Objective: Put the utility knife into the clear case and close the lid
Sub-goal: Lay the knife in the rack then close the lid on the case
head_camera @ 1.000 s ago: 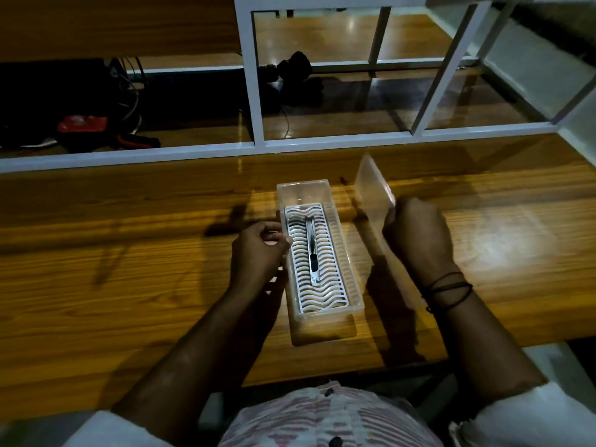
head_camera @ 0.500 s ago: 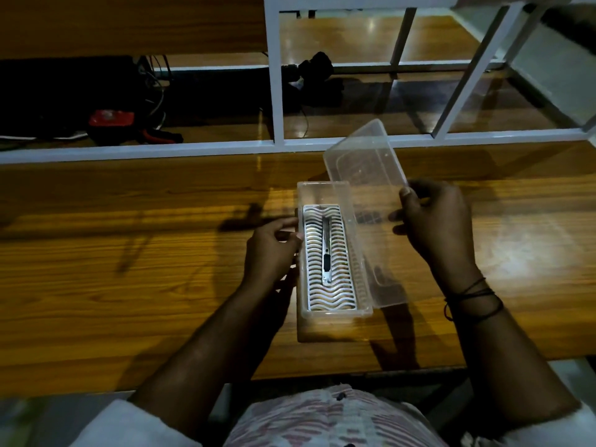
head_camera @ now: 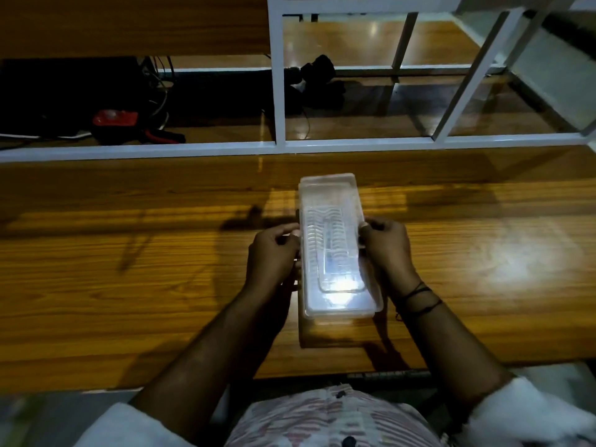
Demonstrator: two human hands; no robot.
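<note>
The clear case point(head_camera: 338, 312) sits lengthwise on the wooden table point(head_camera: 129, 285), in front of me. Its clear lid point(head_camera: 329, 195) lies on top of it, slightly askew, with glare near the close end. Through the lid I make out faintly the white ribbed insert and the utility knife point(head_camera: 329, 240) lying along it. My left hand point(head_camera: 274, 253) grips the case's left side. My right hand point(head_camera: 387, 246) holds the right edge of the lid and case, thumb on top.
A white metal frame point(head_camera: 279, 91) runs along the table's far edge. Behind it lie a red and black tool point(head_camera: 116, 119), cables and a dark object point(head_camera: 319, 79) on a lower wooden surface. The table's near edge is just in front of my body.
My right hand swung the lid from upright at the right side over and down onto the case. My left hand stayed on the case's left side.
</note>
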